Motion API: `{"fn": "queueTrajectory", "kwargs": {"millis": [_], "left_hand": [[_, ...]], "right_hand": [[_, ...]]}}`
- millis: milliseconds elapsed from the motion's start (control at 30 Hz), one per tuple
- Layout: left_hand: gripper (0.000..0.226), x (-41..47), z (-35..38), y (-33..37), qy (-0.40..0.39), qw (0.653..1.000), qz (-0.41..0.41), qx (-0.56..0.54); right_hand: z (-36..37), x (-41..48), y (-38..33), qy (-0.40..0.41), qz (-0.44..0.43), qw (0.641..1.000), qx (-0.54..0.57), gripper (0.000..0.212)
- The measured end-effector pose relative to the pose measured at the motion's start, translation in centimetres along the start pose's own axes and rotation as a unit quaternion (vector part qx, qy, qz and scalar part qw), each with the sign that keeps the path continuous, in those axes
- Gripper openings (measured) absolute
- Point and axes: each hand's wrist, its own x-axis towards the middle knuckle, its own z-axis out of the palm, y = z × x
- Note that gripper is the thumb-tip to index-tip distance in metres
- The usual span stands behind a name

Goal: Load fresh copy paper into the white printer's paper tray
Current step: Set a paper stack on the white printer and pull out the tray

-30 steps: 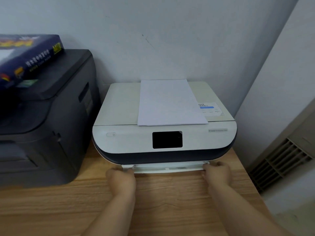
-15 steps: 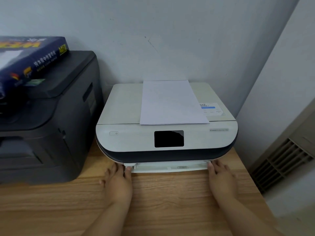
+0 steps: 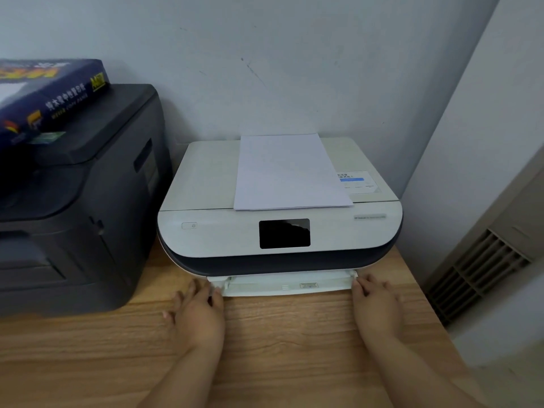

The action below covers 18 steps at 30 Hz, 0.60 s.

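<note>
— Fingers (image 3: 206, 290) status?
— L hand (image 3: 197, 310) & R hand (image 3: 375, 304): straight, tips touching paper tray (image 3: 285, 285) corners, gripping nothing.
— Progress?
— Early, imo. Worktop (image 3: 279, 348) carries white printer (image 3: 223, 231); copy paper (image 3: 290, 172) on its lid, none loaded yet; tray barely out. To do: pull, load, shut.

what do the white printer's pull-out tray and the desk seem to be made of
Paper tray: apparently moulded plastic, white and matte, judging by its thin ribbed edges and embossed marks. Desk: light wood-grain surface with streaky lines and low sheen; it may be laminate or veneer rather than solid wood.
</note>
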Motion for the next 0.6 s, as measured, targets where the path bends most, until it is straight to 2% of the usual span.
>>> {"fn": "queueTrajectory", "kwargs": {"millis": [433, 600], "left_hand": [[0.039, -1.3, -0.3, -1.2, -0.006, 0.999, 0.031, -0.025], [0.042, -1.5, -0.7, -1.3, -0.036, 0.998, 0.055, -0.016]], "right_hand": [[-0.7, -2.2, 0.9, 0.002, 0.016, 0.999, 0.044, 0.033], [-0.9, -3.1, 1.2, -0.002, 0.022, 0.998, 0.052, 0.034]]}}
